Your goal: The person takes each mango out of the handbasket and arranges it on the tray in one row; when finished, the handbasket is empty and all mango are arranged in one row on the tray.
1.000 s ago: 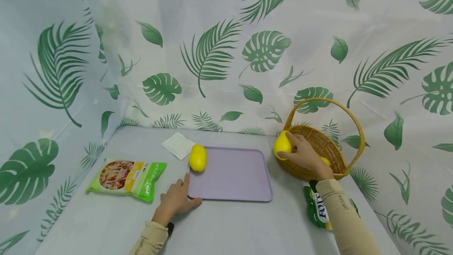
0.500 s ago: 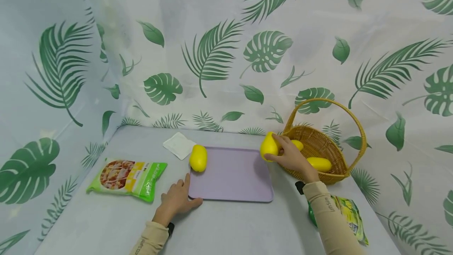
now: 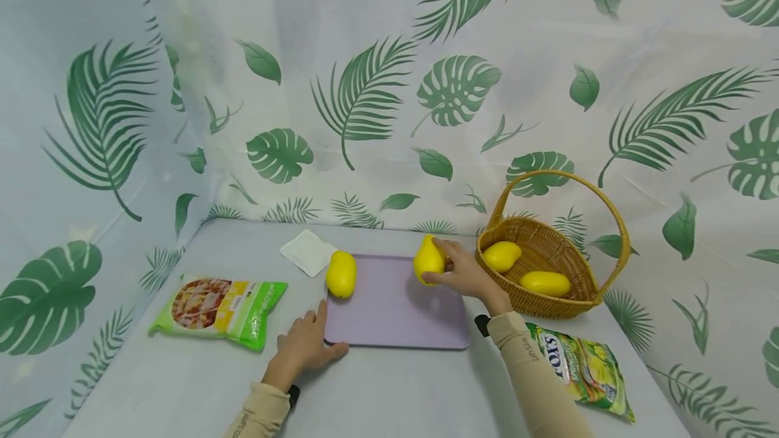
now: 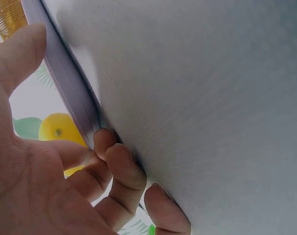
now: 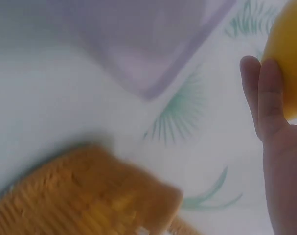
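While the right hand grips one tapered yellow fruit of four, the loosely spread left hand touches one tray.

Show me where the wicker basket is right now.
In the head view, the wicker basket stands on the right, beside the purple tray and just beyond the green FOX'S packet.

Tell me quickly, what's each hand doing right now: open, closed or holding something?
Left hand: open, at the near left corner of the lilac tray.
Right hand: closed on a yellow mango-like fruit, holding it above the tray.
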`<state>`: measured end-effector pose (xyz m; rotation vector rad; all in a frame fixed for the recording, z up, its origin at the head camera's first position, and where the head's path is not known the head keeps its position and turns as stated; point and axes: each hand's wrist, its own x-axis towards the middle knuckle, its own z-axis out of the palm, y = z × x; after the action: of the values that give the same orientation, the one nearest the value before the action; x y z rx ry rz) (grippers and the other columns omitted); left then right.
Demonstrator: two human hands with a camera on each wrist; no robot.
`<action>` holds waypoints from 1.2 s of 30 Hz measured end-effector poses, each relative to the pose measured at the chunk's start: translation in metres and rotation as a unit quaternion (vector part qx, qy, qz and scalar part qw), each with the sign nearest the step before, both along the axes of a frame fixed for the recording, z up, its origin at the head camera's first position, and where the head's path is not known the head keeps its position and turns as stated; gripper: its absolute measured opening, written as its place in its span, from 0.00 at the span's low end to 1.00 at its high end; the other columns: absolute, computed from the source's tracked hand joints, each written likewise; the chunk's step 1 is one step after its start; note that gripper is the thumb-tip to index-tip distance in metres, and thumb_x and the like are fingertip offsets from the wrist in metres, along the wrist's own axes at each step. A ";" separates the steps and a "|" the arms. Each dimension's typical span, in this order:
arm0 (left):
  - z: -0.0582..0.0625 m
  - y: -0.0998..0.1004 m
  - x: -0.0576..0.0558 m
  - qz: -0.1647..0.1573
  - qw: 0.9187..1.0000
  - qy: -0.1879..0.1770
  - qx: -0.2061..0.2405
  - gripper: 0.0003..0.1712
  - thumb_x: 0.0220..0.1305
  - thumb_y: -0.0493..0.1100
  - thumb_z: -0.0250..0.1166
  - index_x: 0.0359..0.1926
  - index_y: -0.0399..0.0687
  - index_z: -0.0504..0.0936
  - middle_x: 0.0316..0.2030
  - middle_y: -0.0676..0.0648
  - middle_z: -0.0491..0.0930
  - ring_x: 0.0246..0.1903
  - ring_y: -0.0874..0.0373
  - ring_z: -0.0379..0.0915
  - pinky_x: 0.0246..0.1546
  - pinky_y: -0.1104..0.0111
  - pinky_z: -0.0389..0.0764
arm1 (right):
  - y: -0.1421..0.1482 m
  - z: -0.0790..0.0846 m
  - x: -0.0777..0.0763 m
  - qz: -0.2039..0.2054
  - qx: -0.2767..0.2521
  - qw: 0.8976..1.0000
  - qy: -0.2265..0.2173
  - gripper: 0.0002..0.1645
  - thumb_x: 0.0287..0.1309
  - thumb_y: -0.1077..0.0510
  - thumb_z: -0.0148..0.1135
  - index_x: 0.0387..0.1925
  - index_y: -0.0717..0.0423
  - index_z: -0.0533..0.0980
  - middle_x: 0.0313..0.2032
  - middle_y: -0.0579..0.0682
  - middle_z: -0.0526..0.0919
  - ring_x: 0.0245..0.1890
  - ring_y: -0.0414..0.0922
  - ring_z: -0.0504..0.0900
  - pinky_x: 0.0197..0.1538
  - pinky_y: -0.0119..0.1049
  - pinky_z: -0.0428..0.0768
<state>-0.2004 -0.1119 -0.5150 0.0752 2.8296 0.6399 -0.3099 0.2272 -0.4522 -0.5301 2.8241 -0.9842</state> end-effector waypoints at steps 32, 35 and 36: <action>0.000 0.001 0.001 0.003 1.000 -0.002 -0.007 0.59 0.56 0.66 0.71 0.76 0.39 0.57 0.64 0.32 0.72 0.60 0.33 0.72 0.53 0.25 0.69 | -0.095 -0.036 -0.020 0.080 0.046 0.994 -0.056 0.55 0.52 0.35 0.71 0.77 0.46 0.59 0.73 0.58 0.65 0.62 0.51 0.73 0.69 0.50 0.73; 0.000 0.001 0.000 0.002 1.000 -0.001 -0.005 0.59 0.56 0.66 0.71 0.76 0.38 0.57 0.63 0.32 0.72 0.59 0.34 0.72 0.53 0.25 0.69 | -0.097 -0.035 -0.020 0.081 0.048 0.994 -0.061 0.55 0.53 0.35 0.71 0.77 0.46 0.58 0.73 0.58 0.65 0.62 0.51 0.72 0.69 0.50 0.73; 0.000 0.001 0.000 0.003 1.000 0.000 -0.004 0.59 0.56 0.66 0.71 0.76 0.38 0.57 0.63 0.32 0.72 0.59 0.34 0.72 0.54 0.25 0.69 | -0.098 -0.035 -0.021 0.082 0.049 0.994 -0.062 0.55 0.53 0.35 0.71 0.77 0.45 0.58 0.73 0.58 0.65 0.62 0.51 0.72 0.70 0.50 0.72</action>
<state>-0.2000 -0.1107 -0.5146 0.0660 2.8332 0.6291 -0.3306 0.1296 -0.4869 -0.6544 2.6541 -0.8148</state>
